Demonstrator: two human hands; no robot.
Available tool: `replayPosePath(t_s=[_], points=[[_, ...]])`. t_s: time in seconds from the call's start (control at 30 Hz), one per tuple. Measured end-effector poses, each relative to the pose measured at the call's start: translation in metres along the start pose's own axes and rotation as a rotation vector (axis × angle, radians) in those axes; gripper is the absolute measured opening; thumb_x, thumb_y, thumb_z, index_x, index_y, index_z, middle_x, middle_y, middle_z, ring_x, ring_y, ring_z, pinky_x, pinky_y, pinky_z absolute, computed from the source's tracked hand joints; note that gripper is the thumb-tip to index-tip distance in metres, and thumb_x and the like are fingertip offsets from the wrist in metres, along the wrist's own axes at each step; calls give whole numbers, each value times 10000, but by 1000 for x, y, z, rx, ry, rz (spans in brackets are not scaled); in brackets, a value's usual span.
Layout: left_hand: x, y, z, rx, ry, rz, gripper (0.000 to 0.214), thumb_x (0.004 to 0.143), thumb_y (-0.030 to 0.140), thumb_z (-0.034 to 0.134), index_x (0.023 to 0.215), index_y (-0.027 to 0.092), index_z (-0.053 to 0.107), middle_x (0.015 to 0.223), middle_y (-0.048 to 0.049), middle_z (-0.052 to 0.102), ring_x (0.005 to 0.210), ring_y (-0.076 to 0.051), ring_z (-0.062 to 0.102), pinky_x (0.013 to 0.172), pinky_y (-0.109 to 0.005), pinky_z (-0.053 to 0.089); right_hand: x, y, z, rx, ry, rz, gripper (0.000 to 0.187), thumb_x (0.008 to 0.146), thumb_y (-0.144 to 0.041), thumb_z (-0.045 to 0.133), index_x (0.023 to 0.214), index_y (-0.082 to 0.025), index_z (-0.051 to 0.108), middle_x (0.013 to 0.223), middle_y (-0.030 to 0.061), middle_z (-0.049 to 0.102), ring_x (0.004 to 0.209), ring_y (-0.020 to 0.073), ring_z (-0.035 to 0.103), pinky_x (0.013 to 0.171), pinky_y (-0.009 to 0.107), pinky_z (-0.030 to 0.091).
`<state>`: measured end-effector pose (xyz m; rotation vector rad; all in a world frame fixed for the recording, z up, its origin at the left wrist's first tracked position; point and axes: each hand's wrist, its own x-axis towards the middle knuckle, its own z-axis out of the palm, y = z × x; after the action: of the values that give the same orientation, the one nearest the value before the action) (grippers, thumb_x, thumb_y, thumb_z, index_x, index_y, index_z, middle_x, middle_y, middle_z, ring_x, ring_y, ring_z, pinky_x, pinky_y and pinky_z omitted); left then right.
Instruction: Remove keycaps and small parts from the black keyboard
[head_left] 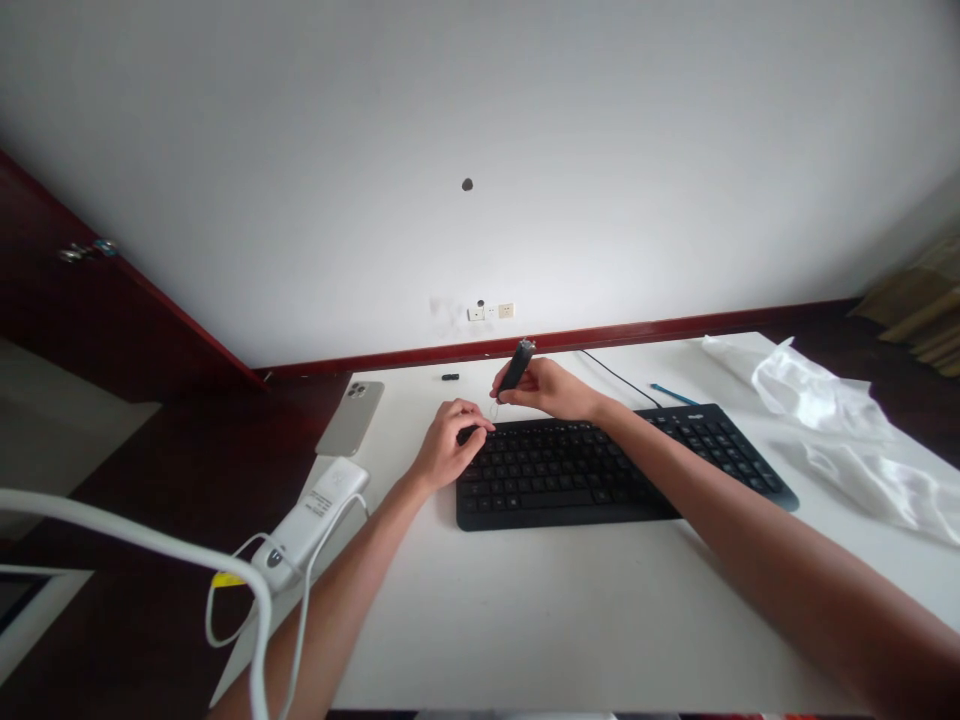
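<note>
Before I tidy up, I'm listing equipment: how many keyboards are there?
1: the black keyboard on the white table, with the left hand at its far left corner.

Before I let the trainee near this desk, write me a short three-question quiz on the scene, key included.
1. Which hand holds the dark handheld object?

2. True or false: the phone lies to the left of the keyboard, its camera side up.

3. What lies near the far edge of the keyboard, toward its right end?
(a) a red mug
(b) a blue stick
(c) a pair of scissors

Key: 1, the right hand; 2, true; 3, b.
</note>
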<state>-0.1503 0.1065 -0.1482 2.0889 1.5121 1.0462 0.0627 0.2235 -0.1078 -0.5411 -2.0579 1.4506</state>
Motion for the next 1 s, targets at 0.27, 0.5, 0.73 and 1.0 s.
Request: replayPosePath(t_s=[0.27, 0.5, 0.73, 1.0], points=[[-1, -5, 1, -51, 9, -14, 229, 961, 213, 575, 926, 240, 800, 1003, -70, 644, 1098, -246, 603, 1050, -426, 472, -4, -8, -4, -212, -81, 11, 257, 842, -365, 763, 1020, -182, 741, 998, 79, 778, 865, 220, 715, 796, 357, 584], [-1, -6, 1, -73, 22, -27, 223, 973, 215, 587, 916, 228, 803, 971, -61, 628, 1060, -233, 605, 1023, -404, 457, -5, -13, -4, -218, -161, 62, 301, 823, -404, 774, 1056, -214, 759, 989, 61, 782, 888, 228, 710, 784, 350, 576], [-2, -7, 2, -58, 32, -27, 219, 983, 227, 595, 920, 232, 804, 960, -55, 629, 1051, -225, 603, 1010, -392, 453, -6, -25, -9, -247, -268, 49, 283, 869, -374, 724, 1097, -210, 756, 1049, 55, 782, 936, 216, 718, 817, 332, 557], [-2, -5, 2, -45, 41, -4, 193, 963, 189, 607, 897, 228, 784, 951, -50, 642, 1025, -224, 609, 978, -387, 471, -9, -36, -2, -318, -311, 27, 273, 876, -346, 702, 1098, -217, 797, 951, 37, 799, 860, 217, 713, 775, 327, 538]])
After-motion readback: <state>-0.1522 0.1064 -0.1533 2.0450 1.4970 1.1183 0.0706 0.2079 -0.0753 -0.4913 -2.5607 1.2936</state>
